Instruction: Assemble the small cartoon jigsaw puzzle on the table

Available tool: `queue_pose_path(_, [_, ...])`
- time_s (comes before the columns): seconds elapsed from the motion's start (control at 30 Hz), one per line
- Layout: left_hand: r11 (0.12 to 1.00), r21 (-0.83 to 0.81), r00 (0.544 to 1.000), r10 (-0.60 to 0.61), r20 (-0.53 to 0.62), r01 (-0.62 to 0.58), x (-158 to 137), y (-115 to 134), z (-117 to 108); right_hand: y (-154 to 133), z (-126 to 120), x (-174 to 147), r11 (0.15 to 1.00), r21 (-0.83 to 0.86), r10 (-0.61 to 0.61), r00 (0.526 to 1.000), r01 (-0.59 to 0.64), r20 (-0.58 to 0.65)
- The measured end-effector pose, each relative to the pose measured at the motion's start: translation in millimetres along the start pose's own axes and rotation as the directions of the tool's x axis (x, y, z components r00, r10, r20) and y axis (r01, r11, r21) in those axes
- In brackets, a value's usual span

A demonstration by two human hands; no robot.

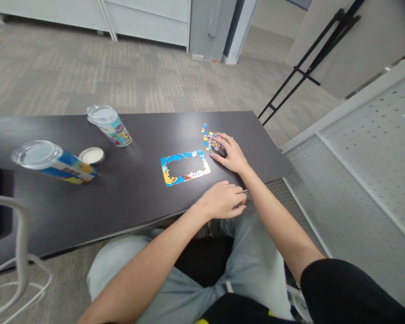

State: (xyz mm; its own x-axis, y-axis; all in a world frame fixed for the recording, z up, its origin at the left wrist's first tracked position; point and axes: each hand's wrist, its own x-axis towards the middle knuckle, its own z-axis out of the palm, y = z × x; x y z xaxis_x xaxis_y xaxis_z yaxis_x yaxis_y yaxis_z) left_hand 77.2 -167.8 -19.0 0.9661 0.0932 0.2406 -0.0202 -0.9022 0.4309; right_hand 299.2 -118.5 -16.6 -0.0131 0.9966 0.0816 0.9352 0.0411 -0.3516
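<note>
A jigsaw puzzle border [185, 180], blue with yellow and red parts, lies assembled on the dark table as a rectangular frame around a bare middle. To the right of it is a loose heap of small puzzle pieces [207, 138], blue, yellow and pink. My right hand [232, 155] is spread over the heap's right side, fingertips at the pieces and partly covering them. At the table's front edge, below the border, my left hand [222, 200] rests with loosely bent, separated fingers; nothing shows in it.
On the left stand a printed canister [113, 128] and a larger blue-yellow canister [64, 164], both with clear tops. A round white lid [92, 155] lies between them. A white cable [22, 243] loops at lower left. A perforated panel [361, 180] borders the right.
</note>
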Motion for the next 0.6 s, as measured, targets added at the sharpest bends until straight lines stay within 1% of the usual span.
queue_pose_path(0.13, [1.000, 0.001, 0.999, 0.005, -0.035, -0.005, -9.5, 0.2, -5.0, -0.7, 5.6, -23.7, 0.999, -0.040, 0.026, 0.999, -0.028, -0.048])
queue_pose_path(0.3, [1.000, 0.008, 0.997, 0.016, -0.079, -0.015, -18.4, 6.4, -16.8, -3.4, 5.6, -47.5, 0.996, -0.026, 0.081, 0.993, -0.083, -0.082])
queue_pose_path(0.37, [1.000, 0.011, 0.994, -0.002, -0.110, 0.003, -23.1, 8.9, -25.3, -4.7, 3.3, -52.8, 0.994, -0.031, 0.103, 0.990, -0.107, -0.095])
queue_pose_path(0.43, [0.999, 0.008, 0.986, -0.049, -0.161, 0.051, -30.1, 7.1, -36.5, -6.4, 2.1, -55.1, 0.990, -0.040, 0.129, 0.986, -0.134, -0.109])
queue_pose_path(0.53, [0.986, 0.018, 0.945, -0.152, -0.291, 0.164, -45.9, -8.8, -55.7, -9.8, 5.5, -53.4, 0.987, -0.028, 0.155, 0.978, -0.160, -0.139])
queue_pose_path(0.57, [0.979, 0.025, 0.919, -0.182, -0.351, 0.203, -52.5, -17.4, -62.3, -10.9, 7.7, -51.7, 0.984, -0.018, 0.172, 0.971, -0.177, -0.166])
queue_pose_path(0.6, [0.965, 0.022, 0.867, -0.225, -0.445, 0.262, -59.5, -27.0, -68.8, -11.9, 10.1, -49.6, 0.980, -0.005, 0.196, 0.961, -0.201, -0.197])
